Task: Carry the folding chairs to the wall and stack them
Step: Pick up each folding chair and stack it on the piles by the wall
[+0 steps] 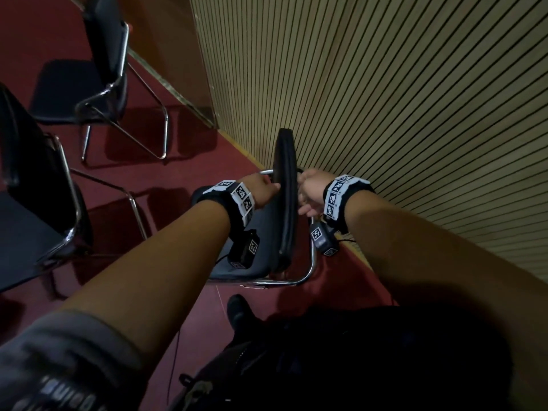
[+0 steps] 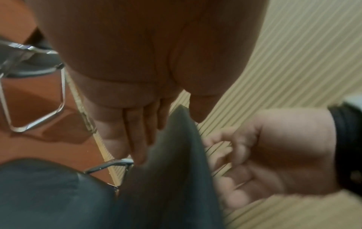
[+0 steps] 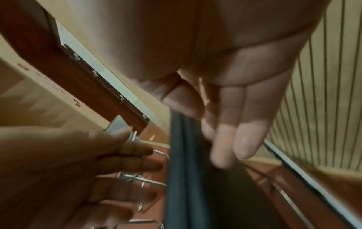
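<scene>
A black padded chair with a chrome frame stands on the red carpet beside the slatted wall. Its backrest faces me edge-on, above the seat. My left hand is at the backrest's left side. In the left wrist view its fingers lie straight along the backrest, with the thumb over its top edge. My right hand is at the backrest's right side, and its fingers hang relaxed beside the pad, holding nothing.
Two more black chrome-framed chairs stand on the carpet to the left, one far and one near. A brown wall panel meets the slatted wall at a corner. My dark shoe is just behind the chair.
</scene>
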`<state>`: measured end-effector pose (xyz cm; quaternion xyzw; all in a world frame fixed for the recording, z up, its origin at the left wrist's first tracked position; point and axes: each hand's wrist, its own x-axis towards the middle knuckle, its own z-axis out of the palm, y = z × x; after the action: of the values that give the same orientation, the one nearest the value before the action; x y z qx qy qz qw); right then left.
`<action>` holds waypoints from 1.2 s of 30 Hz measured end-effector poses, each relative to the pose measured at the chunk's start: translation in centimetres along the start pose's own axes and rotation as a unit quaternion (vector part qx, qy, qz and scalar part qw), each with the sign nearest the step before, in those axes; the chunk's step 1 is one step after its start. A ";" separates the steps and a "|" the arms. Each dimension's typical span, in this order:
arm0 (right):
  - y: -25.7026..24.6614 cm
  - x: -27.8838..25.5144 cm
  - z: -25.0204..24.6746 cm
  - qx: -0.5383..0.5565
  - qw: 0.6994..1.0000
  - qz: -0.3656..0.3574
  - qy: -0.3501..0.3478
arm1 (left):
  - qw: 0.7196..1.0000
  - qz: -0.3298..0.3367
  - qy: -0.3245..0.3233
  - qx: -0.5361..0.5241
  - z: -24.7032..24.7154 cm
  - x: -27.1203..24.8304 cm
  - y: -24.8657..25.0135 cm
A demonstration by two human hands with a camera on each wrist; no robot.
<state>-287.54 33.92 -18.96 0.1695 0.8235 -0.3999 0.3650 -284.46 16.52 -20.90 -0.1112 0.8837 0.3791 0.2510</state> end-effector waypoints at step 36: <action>13.8 16.9 1.8 -0.122 0.989 0.082 -0.018 | 0.969 -0.140 0.201 -0.027 3.3 1.5 -4.4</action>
<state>-290.27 40.86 -39.50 0.1833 0.8428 -0.2685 0.4290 -282.82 15.86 -26.31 -0.3143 0.8810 0.3340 0.1158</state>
